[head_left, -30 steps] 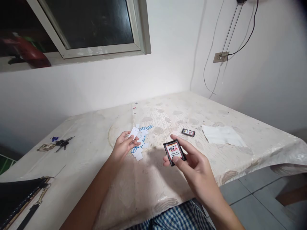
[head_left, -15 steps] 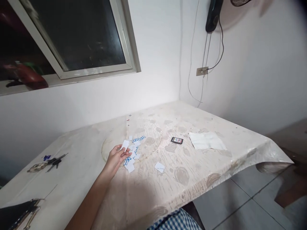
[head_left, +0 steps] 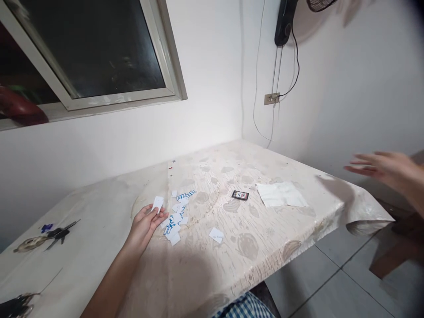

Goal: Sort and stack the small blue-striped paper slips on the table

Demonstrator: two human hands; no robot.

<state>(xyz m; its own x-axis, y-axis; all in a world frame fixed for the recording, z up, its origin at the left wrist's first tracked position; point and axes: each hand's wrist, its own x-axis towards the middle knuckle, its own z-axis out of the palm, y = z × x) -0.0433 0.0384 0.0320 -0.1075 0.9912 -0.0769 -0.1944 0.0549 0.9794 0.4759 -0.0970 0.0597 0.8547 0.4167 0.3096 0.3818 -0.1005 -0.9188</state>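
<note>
My left hand (head_left: 145,225) pinches a small white paper slip (head_left: 157,204) between thumb and fingers, just left of a loose pile. That pile of white paper slips (head_left: 175,218) lies on the tablecloth, with blue clips or outlined pieces (head_left: 186,195) among and behind it. A single slip with faint writing (head_left: 216,235) lies apart, right of the pile. My right hand (head_left: 386,168) is up at the right edge of the view, beyond the table, smeared a little by motion. Its fingers stretch out and nothing shows in them.
A dark card-sized packet (head_left: 240,194) and a folded white cloth (head_left: 281,194) lie on the patterned tablecloth (head_left: 245,269). Keys (head_left: 59,234) and a dark item (head_left: 16,305) are at the left. A wall fan (head_left: 285,22) hangs above an outlet (head_left: 272,98).
My right hand has come into view at the right. My left hand, still holding the slip, has drawn slightly left, away from the pile. The whole view has shifted a little.
</note>
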